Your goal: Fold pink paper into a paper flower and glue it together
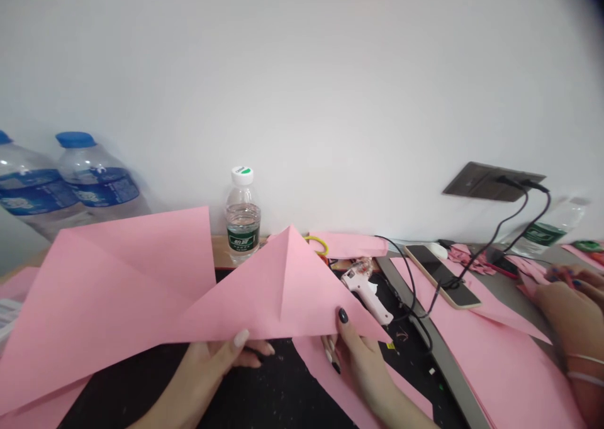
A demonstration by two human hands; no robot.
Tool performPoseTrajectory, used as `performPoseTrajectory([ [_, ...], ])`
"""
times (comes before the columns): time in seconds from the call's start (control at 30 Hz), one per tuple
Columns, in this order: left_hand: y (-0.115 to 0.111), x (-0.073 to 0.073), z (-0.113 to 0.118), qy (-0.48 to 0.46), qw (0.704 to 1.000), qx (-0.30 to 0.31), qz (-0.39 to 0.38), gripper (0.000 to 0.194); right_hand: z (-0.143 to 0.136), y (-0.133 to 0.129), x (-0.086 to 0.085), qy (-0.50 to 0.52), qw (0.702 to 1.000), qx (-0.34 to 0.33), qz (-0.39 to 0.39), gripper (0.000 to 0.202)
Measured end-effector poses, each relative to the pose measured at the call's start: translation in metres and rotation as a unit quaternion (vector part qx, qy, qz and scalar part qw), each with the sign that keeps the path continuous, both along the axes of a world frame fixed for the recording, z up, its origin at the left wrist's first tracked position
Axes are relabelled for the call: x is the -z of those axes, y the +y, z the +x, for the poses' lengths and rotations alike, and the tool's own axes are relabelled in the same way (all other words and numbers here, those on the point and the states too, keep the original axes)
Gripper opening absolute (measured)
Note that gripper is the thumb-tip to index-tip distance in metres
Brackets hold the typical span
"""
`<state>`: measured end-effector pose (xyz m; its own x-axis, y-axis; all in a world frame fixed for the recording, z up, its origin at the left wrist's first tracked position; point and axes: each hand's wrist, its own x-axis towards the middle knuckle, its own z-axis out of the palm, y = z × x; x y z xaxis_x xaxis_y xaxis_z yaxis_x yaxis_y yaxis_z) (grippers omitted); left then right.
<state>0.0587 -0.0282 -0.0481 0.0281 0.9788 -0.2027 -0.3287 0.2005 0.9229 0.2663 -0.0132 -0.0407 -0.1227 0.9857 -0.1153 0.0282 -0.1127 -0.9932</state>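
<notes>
A large sheet of pink paper (236,297) is held up over the black mat (236,391). Its right part forms a peaked triangle with a raised crease down the middle, and its left part spreads wide and flat. My left hand (212,366) pinches the lower edge near the centre, thumb at the front and fingers beneath. At the right, my right hand (361,360) grips that edge with the thumb on top. Under my right hand lies another pink paper piece (325,385). A white glue gun (368,294) rests just beyond the triangle's right side.
Against the wall stand a small water bottle (243,218) and large blue-capped bottles (97,180). Toward the right, a phone (441,275) lies on pink sheets (514,366), with black cables running to a wall socket (493,180). Another person's hands (570,303) work at far right.
</notes>
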Motion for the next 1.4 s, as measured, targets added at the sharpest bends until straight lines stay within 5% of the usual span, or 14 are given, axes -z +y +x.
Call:
performPoseTrajectory([
  [0.23,0.016,-0.013,-0.013,-0.004,0.987,-0.16,0.028,0.073,0.011,0.005,0.012,0.027,0.997,0.072,-0.021,0.051],
  [0.5,0.011,0.0,-0.019,0.059,0.984,-0.106,0.134,0.059,0.007,0.017,0.006,0.218,0.973,0.074,0.027,0.038],
  [0.67,0.003,-0.001,-0.019,0.118,0.98,-0.066,0.149,0.047,0.007,0.017,0.003,0.234,0.97,0.053,0.033,0.039],
  [0.8,0.004,-0.007,-0.02,0.188,0.962,-0.119,0.157,0.056,0.007,0.018,0.003,0.257,0.963,0.076,0.005,0.033],
  [0.9,0.006,-0.01,-0.022,0.226,0.96,-0.101,0.133,0.047,0.008,0.019,0.004,0.262,0.959,0.103,-0.001,0.035],
  [1.13,0.003,-0.009,-0.019,0.197,0.975,-0.052,0.088,0.051,0.011,0.023,0.003,0.277,0.951,0.137,0.015,0.033],
  [1.4,0.005,-0.009,-0.02,0.264,0.955,-0.042,0.126,0.044,0.013,0.025,0.004,0.268,0.95,0.164,-0.003,0.035],
])
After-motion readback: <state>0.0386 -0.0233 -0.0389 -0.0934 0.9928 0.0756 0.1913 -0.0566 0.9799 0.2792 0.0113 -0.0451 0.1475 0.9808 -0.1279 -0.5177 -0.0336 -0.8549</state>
